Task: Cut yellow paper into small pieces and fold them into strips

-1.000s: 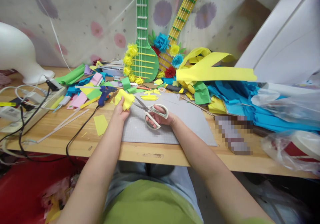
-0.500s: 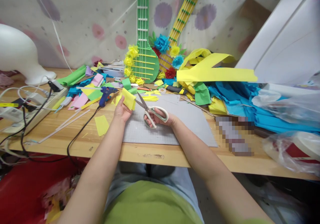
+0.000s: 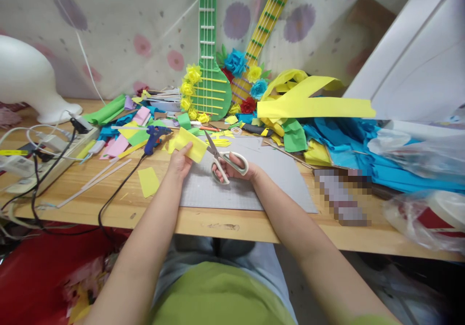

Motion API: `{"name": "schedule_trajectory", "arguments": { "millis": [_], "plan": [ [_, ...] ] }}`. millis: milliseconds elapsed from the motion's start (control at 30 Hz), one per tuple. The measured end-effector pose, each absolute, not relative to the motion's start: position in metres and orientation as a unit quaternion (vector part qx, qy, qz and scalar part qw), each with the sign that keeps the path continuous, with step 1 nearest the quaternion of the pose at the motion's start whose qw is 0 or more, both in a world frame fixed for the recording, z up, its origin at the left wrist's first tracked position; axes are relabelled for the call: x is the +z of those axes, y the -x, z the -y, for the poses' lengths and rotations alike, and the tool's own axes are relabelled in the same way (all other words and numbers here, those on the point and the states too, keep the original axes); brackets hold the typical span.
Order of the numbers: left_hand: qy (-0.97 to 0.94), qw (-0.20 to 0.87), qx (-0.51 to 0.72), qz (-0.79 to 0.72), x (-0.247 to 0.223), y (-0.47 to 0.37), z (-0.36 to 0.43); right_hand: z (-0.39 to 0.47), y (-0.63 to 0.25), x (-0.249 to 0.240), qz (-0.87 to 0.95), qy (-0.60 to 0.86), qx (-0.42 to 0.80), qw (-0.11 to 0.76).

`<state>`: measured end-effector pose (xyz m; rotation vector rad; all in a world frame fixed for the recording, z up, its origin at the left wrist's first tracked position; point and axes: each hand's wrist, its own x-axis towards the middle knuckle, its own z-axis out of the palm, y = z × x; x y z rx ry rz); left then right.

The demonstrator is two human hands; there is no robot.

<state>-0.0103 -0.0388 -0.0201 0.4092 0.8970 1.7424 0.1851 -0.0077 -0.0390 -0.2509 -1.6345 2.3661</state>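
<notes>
My left hand (image 3: 180, 162) pinches a piece of yellow paper (image 3: 192, 145) between thumb and fingers, above the left part of the grey cutting mat (image 3: 232, 196). In my right hand (image 3: 232, 166) is a pair of scissors (image 3: 220, 162) with white handles, fingers through the loops. The blades are parted a little and point up and left. Their tips stand just right of the paper, and whether they touch it I cannot tell. On the table left of my left wrist lies another yellow paper piece (image 3: 148, 182).
A blue glue gun (image 3: 155, 137) with a black cord lies left of my left hand. Behind are coloured paper scraps and a green paper-covered instrument (image 3: 214, 92) with yellow flowers. Blue crepe paper (image 3: 337, 146) heaps at right; a power strip (image 3: 54, 158) sits at left.
The yellow paper in my left hand has shifted right and turned, showing more of its broad side. The scissors have moved slightly right, their blades still parted.
</notes>
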Motion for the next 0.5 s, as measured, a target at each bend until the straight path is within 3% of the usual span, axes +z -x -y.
{"name": "schedule_trajectory", "arguments": {
  "millis": [333,500],
  "plan": [
    [-0.149,0.645,0.685,-0.305,-0.0154,0.0100,0.0443,0.0089,-0.1856,-0.0371,0.559,0.079,0.813,0.142],
    [-0.183,0.637,0.651,-0.369,-0.0181,0.0050,0.0452,0.0078,-0.1859,-0.0389,0.561,0.074,0.811,0.149]
  ]
}}
